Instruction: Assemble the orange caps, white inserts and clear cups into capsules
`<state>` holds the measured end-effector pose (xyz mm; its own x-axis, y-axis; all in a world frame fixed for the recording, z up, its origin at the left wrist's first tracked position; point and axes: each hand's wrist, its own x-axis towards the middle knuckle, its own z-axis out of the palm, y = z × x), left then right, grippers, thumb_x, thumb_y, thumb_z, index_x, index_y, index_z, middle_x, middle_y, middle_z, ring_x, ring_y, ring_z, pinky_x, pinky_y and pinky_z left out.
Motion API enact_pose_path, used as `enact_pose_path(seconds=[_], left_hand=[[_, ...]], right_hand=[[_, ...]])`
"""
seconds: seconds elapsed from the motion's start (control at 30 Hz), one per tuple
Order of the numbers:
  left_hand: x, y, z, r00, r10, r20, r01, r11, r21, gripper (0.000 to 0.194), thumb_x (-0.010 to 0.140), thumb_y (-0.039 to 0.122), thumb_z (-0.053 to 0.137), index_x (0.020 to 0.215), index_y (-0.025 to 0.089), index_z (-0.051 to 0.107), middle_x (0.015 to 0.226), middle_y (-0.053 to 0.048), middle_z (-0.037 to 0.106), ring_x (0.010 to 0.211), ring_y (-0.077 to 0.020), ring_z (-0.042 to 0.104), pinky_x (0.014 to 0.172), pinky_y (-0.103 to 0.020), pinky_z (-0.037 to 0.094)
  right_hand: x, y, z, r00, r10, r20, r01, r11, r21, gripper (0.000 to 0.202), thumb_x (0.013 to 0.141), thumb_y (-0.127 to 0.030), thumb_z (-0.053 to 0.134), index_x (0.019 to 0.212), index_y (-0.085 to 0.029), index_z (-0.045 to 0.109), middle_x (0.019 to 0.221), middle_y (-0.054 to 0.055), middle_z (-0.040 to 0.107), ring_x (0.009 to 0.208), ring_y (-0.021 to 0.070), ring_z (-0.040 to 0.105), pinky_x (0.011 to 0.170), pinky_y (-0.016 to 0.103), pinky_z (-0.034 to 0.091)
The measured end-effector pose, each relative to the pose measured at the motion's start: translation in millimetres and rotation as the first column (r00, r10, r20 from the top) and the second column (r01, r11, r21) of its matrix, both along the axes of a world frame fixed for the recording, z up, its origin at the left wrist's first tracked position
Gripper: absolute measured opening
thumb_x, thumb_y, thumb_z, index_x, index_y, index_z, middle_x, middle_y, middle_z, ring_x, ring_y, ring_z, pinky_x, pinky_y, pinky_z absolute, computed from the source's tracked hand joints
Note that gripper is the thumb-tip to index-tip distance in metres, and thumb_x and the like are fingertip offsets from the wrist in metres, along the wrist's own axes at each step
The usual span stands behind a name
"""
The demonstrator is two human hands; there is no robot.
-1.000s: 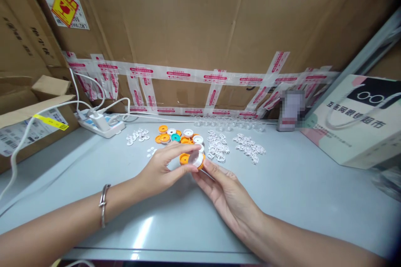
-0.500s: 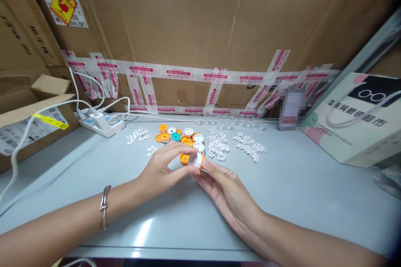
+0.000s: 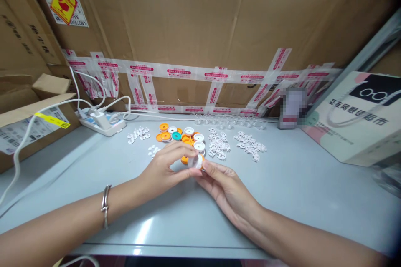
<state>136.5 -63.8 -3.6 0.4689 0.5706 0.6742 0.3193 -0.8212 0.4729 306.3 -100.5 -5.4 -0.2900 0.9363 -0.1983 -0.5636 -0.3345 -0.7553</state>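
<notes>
Both hands meet over the table around a small round piece, which has a clear cover, a white inside and an orange rim. My left hand pinches its clear side between thumb and fingers. From the right, my right hand grips the orange rim. Just behind them lie orange cups, white cups and a teal cup. White openwork pieces lie to the right, small white discs to the left.
Clear cups line the back of the table. A power strip with white cables and an open carton are at the left. A paper bag and a blurred upright object stand right. A large taped box fills the back.
The view has shifted very slightly. Both hands still hold the round piece in nearly the same place, and its orange rim shows a little less.
</notes>
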Motion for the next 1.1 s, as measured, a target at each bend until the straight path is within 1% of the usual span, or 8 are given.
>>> enact_pose_path(seconds=[0.2,0.43,0.6,0.67,0.73,0.9,0.97,1.1], left_hand=[[-7,0,4.4,0.982,-0.142,-0.124,0.131,0.987,-0.094,0.022,0.079,0.025,0.064,0.099,0.018,0.057,0.098,-0.007,0.065,0.095,-0.018,0.06,0.084,-0.032,0.049],[-8,-3,0.1,0.959,-0.118,-0.259,0.097,0.991,-0.093,0.016,0.079,0.02,0.058,0.095,0.019,0.059,0.091,-0.004,0.066,0.087,-0.0161,0.06,0.077,-0.028,0.049],[-6,-2,-8.9,0.923,-0.085,-0.377,0.05,0.994,-0.101,0.02,0.073,0.014,0.058,0.092,0.019,0.06,0.086,-0.003,0.065,0.082,-0.0165,0.059,0.074,-0.027,0.047],[-5,-2,-11.5,0.918,-0.069,-0.391,0.035,0.995,-0.094,0.02,0.074,0.015,0.058,0.093,0.019,0.061,0.086,-0.004,0.065,0.082,-0.0167,0.059,0.074,-0.026,0.047],[-5,-2,-13.5,0.919,-0.064,-0.388,0.031,0.996,-0.089,0.02,0.076,0.017,0.057,0.095,0.02,0.061,0.089,-0.004,0.064,0.084,-0.0167,0.059,0.075,-0.026,0.047],[-5,-2,-18.7,0.925,-0.009,-0.381,-0.028,0.996,-0.09,0.038,0.078,0.027,0.06,0.114,0.021,0.054,0.102,-0.007,0.062,0.089,-0.0186,0.06,0.075,-0.028,0.049],[-4,-1,-20.7,0.928,-0.004,-0.372,-0.035,0.995,-0.098,0.045,0.078,0.031,0.061,0.121,0.022,0.049,0.102,-0.007,0.063,0.087,-0.0186,0.06,0.074,-0.028,0.049],[-3,1,-23.3,0.936,-0.03,-0.352,-0.015,0.992,-0.126,0.048,0.078,0.033,0.063,0.122,0.022,0.048,0.101,-0.007,0.063,0.084,-0.0175,0.061,0.072,-0.027,0.049]], right_hand=[[8,-1,-3.1,0.994,0.108,-0.016,-0.11,0.99,-0.093,0.016,0.071,-0.021,0.071,0.083,-0.012,0.072,0.085,0.007,0.07,0.084,0.0137,0.064,0.087,0.027,0.048],[22,8,-3.4,0.947,0.26,0.188,-0.244,0.964,-0.107,0.024,0.068,-0.021,0.074,0.089,-0.011,0.071,0.086,0.008,0.071,0.081,0.0119,0.065,0.085,0.023,0.049],[41,21,0.3,0.894,0.075,0.441,-0.105,0.993,0.044,0.035,0.066,-0.027,0.075,0.098,-0.017,0.067,0.092,0.006,0.07,0.086,0.0139,0.064,0.085,0.027,0.048],[60,33,5.4,0.786,-0.112,0.608,-0.016,0.979,0.201,0.036,0.067,-0.034,0.073,0.099,-0.02,0.066,0.094,0.005,0.069,0.084,0.0158,0.063,0.08,0.03,0.048],[86,49,10.7,0.578,-0.344,0.74,0.038,0.917,0.397,0.032,0.068,-0.04,0.07,0.093,-0.02,0.068,0.095,0.006,0.069,0.084,0.0184,0.062,0.076,0.031,0.046],[142,89,10.5,0.086,-0.444,0.892,-0.253,0.856,0.45,0.027,0.069,-0.043,0.065,0.08,-0.019,0.07,0.085,0.009,0.068,0.073,0.0209,0.059,0.068,0.034,0.043],[148,97,6.3,-0.002,-0.452,0.892,-0.366,0.83,0.42,0.028,0.069,-0.042,0.064,0.082,-0.018,0.072,0.083,0.008,0.066,0.071,0.0202,0.058,0.068,0.033,0.043],[141,101,1.4,-0.049,-0.455,0.889,-0.453,0.804,0.386,0.029,0.071,-0.04,0.061,0.088,-0.019,0.072,0.083,0.007,0.061,0.072,0.0191,0.057,0.069,0.031,0.043]])
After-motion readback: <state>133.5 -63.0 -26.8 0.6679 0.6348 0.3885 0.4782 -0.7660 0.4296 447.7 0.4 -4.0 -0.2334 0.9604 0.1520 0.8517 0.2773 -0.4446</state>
